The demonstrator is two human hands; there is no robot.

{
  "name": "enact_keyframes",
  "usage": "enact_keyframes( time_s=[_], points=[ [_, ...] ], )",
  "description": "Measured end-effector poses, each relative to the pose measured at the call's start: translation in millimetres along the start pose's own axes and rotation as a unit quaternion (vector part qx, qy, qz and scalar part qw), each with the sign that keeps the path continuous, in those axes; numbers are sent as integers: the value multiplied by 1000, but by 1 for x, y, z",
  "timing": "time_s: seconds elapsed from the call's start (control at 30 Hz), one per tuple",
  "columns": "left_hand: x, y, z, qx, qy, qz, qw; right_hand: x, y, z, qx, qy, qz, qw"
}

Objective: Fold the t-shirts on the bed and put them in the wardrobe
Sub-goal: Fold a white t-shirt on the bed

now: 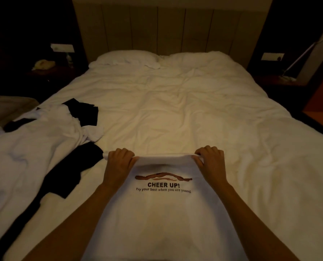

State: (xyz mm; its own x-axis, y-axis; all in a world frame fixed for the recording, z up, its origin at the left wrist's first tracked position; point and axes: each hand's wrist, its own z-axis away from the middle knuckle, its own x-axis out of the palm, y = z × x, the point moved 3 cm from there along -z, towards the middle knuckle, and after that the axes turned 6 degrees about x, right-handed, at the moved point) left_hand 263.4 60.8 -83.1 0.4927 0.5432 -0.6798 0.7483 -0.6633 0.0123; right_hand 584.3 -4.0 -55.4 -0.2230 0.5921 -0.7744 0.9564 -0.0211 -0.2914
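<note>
Lower part of the white t-shirt (pixel 162 219) cut off by the bottom edge, its far hem rolled under the fingertips of the left hand (pixel 119 162) and right hand (pixel 211 161), so hidden there. Black garments (pixel 72 166) partly buried under the crumpled white clothes (pixel 34 147), shapes impossible to make out. Items on the dim nightstand (pixel 44 68) too dark to identify.

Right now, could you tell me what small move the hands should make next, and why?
Probably lower the white t-shirt flat onto the bed: the left hand and right hand pinch its far edge, lifted, nothing folded yet.
</note>
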Motion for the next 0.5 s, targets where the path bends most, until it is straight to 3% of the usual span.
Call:
enact_keyframes(
  time_s=[0.3,0.5],
  points=[
    [-29,44,89,-40,-17,9,999,-14,-2,110,-54,-12,-9,998],
    [-50,60,118,-75,-54,25,995,-20,-2,155,-40,-88,13,995]
  ],
)
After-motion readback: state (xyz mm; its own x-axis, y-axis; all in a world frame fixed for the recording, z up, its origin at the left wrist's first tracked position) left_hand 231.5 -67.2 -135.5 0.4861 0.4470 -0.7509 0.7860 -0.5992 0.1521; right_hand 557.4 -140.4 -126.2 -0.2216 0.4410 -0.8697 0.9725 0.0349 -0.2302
